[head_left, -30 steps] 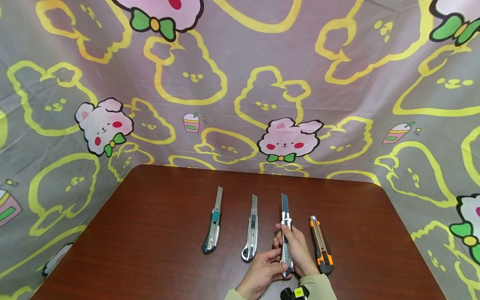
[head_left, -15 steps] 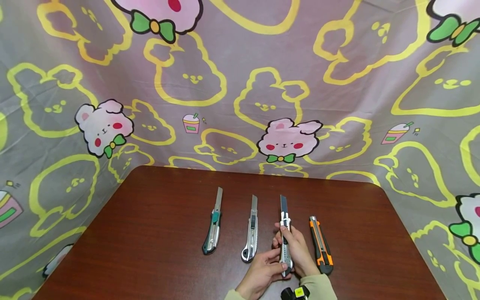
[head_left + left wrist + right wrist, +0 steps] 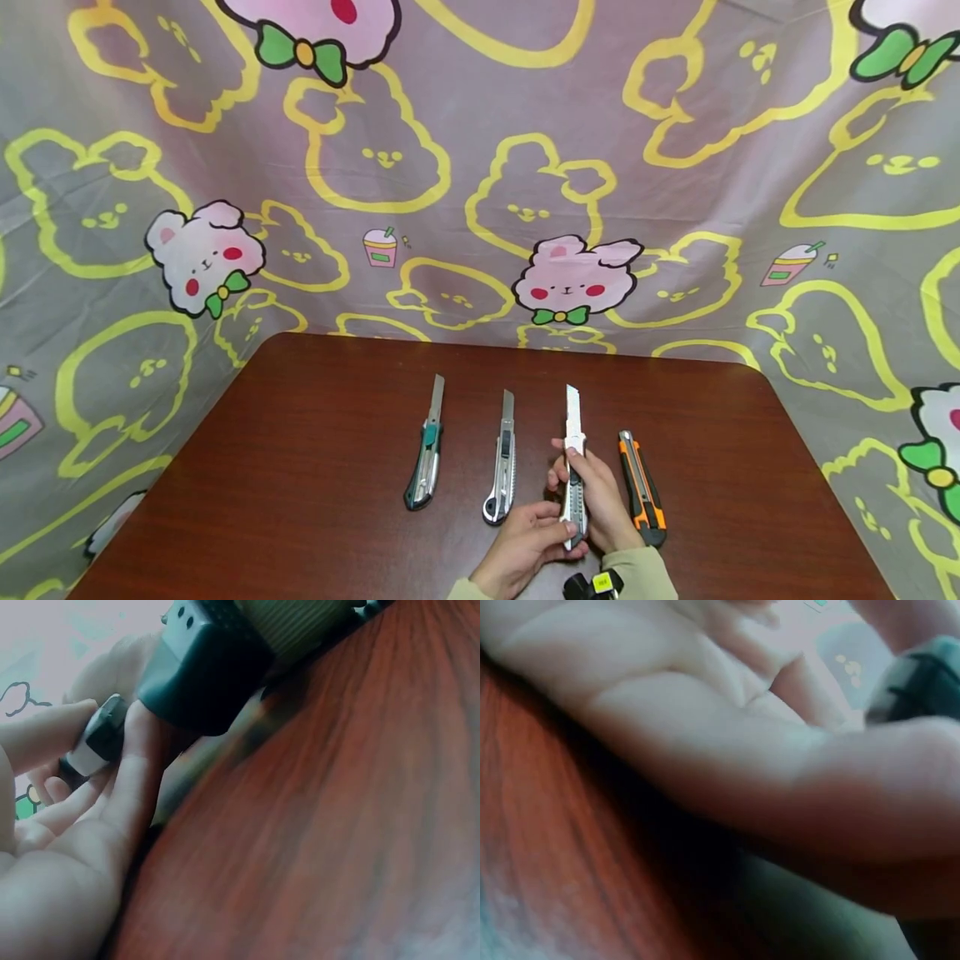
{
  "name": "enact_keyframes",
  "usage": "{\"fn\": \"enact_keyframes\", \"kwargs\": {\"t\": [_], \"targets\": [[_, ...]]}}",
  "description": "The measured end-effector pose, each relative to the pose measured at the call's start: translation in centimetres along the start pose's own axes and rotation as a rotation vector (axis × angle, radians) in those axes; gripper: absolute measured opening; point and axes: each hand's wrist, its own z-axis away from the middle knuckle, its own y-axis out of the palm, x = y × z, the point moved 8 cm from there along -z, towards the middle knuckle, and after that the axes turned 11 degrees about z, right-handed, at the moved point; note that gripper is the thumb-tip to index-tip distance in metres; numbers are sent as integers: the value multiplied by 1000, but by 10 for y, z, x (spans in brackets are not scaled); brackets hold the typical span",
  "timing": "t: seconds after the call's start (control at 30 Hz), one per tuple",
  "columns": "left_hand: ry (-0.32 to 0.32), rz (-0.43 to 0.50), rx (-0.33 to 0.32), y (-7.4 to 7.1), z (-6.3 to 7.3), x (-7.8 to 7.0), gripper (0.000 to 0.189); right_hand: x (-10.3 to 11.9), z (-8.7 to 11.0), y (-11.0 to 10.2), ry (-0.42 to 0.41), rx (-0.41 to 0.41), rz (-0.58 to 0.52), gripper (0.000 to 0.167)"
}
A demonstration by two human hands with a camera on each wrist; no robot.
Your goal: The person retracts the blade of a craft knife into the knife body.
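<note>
A silver-and-white snap-off utility knife [image 3: 574, 492] points away from me, its long blade [image 3: 573, 410] extended and shining white. My right hand [image 3: 606, 498] grips the upper handle, thumb on top near the slider. With thumb and fingers, my left hand [image 3: 525, 540] pinches the butt end. Up close in the left wrist view, that dark-and-light knife end [image 3: 105, 729] sits between the left thumb and fingers. The right wrist view is filled by a blurred hand, with the dark knife end [image 3: 922, 686] at its right edge.
Left of the hands lie a silver utility knife [image 3: 501, 479] and a teal-and-silver one [image 3: 427, 462], blades out. An orange-and-black utility knife [image 3: 643, 492] lies right beside the right hand. Behind the brown wooden table [image 3: 300, 467] hangs a cartoon-print cloth [image 3: 450, 108].
The held knife has turned slightly in my hands: its blade was dark and now gleams white, its tip a little farther right. Both hands keep their grip; the other knives stay put.
</note>
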Motion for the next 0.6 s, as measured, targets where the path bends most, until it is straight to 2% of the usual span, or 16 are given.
{"fn": "enact_keyframes", "kwargs": {"t": [0.1,0.27,0.6], "targets": [[-10,-11,21,1,0,2,29,1,1,1,12,21,-23,29],[-10,-16,18,2,0,1,33,5,2,5,-6,59,-44,32],[-7,-26,9,1,2,0,36,6,2,5,-26,73,10,39]]}}
